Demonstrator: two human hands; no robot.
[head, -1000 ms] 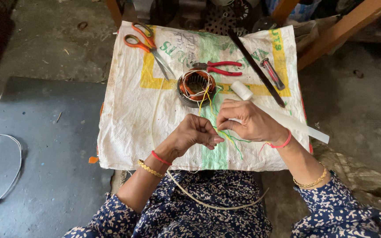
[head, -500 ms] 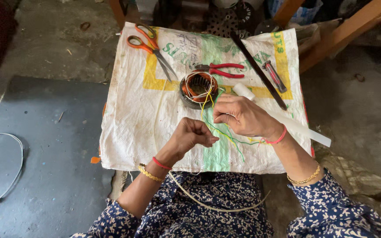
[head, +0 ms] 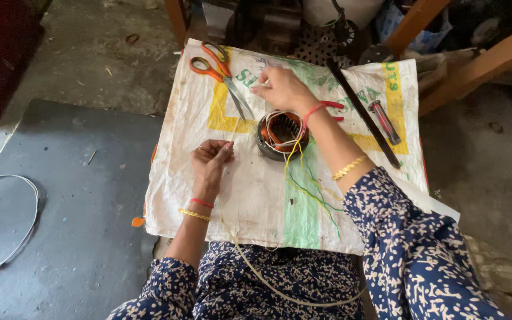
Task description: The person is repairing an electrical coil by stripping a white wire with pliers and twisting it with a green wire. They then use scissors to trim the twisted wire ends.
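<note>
A round motor stator (head: 282, 134) wound with copper wire sits near the middle of the surface (head: 250, 195), a board covered by a white woven sack with yellow and green print. Yellow and green wires (head: 303, 178) trail from it toward the near edge. The right hand (head: 282, 89) reaches past the stator toward the far edge, its fingers (head: 263, 90) pinched together on a thin pale cord (head: 232, 133) that is hard to make out. The left hand (head: 210, 160) rests left of the stator, fingers (head: 223, 151) curled closed around the same cord, which runs on off the near edge and loops across the lap. Orange-handled scissors (head: 220, 74) lie near the far left corner, just beside the right hand. Red-handled pliers (head: 330, 109) show partly behind the right wrist. A long dark flat bar (head: 362, 112) lies slanted toward the right edge, with a small red-handled screwdriver (head: 384, 121) beside it. A white cable (head: 13, 237) lies on the floor, well apart to the left.
</note>
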